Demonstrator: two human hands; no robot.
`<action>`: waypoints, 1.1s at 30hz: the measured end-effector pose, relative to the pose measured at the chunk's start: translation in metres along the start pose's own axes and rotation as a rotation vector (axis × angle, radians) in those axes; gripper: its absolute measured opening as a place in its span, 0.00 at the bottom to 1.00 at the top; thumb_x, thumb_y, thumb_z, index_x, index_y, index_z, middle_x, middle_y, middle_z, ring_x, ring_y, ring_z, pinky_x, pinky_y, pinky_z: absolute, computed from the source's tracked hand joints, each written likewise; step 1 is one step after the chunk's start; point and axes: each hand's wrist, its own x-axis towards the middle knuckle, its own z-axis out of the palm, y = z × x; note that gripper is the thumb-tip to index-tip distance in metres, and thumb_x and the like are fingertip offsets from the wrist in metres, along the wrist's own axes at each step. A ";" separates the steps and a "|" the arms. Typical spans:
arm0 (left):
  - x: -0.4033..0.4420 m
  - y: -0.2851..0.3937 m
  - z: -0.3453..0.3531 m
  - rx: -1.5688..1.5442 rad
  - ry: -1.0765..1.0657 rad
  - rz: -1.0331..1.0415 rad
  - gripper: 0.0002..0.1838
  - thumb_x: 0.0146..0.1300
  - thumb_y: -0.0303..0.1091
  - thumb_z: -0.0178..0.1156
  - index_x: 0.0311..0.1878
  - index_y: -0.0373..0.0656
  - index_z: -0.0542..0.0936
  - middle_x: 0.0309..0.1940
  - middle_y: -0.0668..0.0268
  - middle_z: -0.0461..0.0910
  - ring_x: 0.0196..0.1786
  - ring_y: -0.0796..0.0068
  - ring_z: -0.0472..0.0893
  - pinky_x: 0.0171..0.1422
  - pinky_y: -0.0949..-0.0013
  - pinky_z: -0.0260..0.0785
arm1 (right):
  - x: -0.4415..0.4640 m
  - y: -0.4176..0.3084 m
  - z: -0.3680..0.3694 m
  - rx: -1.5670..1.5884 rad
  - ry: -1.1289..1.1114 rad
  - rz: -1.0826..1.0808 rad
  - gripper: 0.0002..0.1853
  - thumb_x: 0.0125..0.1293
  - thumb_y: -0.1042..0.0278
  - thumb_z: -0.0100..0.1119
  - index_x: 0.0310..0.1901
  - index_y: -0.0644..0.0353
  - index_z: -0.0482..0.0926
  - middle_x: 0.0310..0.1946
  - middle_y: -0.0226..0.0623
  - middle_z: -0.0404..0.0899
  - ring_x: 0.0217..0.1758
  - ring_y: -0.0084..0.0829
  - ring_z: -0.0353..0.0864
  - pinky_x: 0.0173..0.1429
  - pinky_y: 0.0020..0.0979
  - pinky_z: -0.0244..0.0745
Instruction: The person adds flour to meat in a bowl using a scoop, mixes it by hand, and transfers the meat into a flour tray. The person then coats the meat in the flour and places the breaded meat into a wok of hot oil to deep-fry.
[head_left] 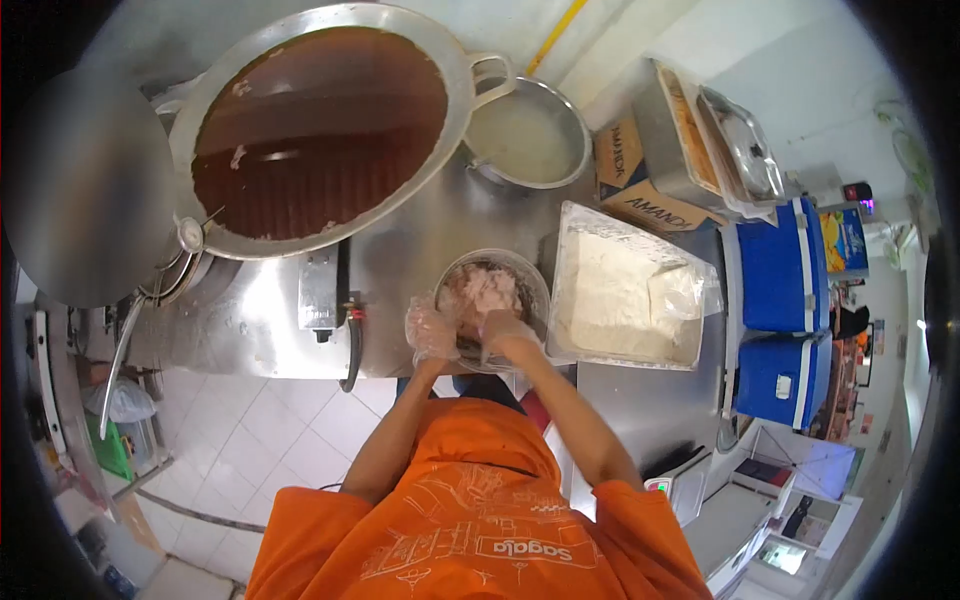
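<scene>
A round metal bowl (540, 290) stands at the counter's front edge, with pale pink, wet-looking pieces of raw meat (490, 288) inside. My left hand (433, 328), in a loose clear plastic glove, grips the bowl's left rim. Over the front of the bowl, my right hand (505, 336) reaches down into it with curled fingers. A small purplish patch shows beside those fingers, but what they hold is unclear. Just right of the bowl sits a white rectangular tub (625, 300) of pale flour, a clear plastic bag lying in its right side.
A wide pan (455, 130) of dark brown oil fills the back left, its thermometer (190, 234) clipped at the rim. Behind the bowl stands a pot (530, 135) of cloudy liquid. Cardboard boxes (650, 205) and blue coolers (785, 270) line the right.
</scene>
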 end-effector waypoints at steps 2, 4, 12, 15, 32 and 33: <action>0.001 -0.016 0.017 -0.059 0.119 0.103 0.19 0.67 0.47 0.56 0.35 0.38 0.81 0.33 0.47 0.81 0.37 0.47 0.81 0.43 0.54 0.73 | -0.014 0.016 -0.076 -0.003 -0.265 -0.179 0.09 0.55 0.70 0.56 0.23 0.61 0.83 0.28 0.53 0.82 0.34 0.49 0.84 0.38 0.45 0.75; 0.004 -0.023 0.020 -0.017 0.060 0.091 0.16 0.66 0.45 0.58 0.33 0.41 0.81 0.30 0.52 0.81 0.34 0.50 0.81 0.40 0.55 0.74 | 0.001 0.033 -0.046 -0.007 -0.245 0.048 0.10 0.52 0.64 0.61 0.27 0.62 0.86 0.33 0.53 0.84 0.41 0.50 0.84 0.46 0.44 0.78; -0.007 -0.077 0.053 0.202 0.138 0.237 0.13 0.59 0.38 0.62 0.42 0.39 0.83 0.36 0.53 0.84 0.39 0.55 0.83 0.42 0.56 0.74 | -0.039 -0.045 -0.107 0.182 -0.175 0.130 0.11 0.60 0.65 0.56 0.34 0.64 0.84 0.37 0.54 0.83 0.42 0.50 0.84 0.48 0.45 0.78; 0.000 -0.004 -0.039 0.029 -0.011 -0.006 0.16 0.60 0.35 0.62 0.49 0.37 0.83 0.40 0.51 0.84 0.42 0.53 0.84 0.46 0.58 0.76 | -0.097 -0.043 -0.165 0.217 0.285 0.386 0.11 0.59 0.68 0.56 0.37 0.65 0.82 0.32 0.51 0.83 0.40 0.50 0.84 0.45 0.46 0.79; -0.007 0.302 -0.039 -0.009 0.214 0.928 0.19 0.53 0.22 0.62 0.50 0.40 0.82 0.50 0.57 0.83 0.46 0.55 0.84 0.56 0.59 0.77 | -0.211 0.126 -0.179 0.124 1.099 0.187 0.06 0.55 0.70 0.58 0.32 0.60 0.81 0.30 0.46 0.80 0.36 0.43 0.83 0.38 0.41 0.78; -0.015 0.310 -0.027 0.000 0.181 0.981 0.19 0.53 0.22 0.61 0.51 0.41 0.82 0.51 0.58 0.83 0.46 0.56 0.84 0.57 0.59 0.76 | -0.206 0.149 -0.159 0.039 1.194 0.313 0.06 0.54 0.70 0.58 0.32 0.60 0.81 0.30 0.45 0.80 0.36 0.43 0.82 0.38 0.41 0.78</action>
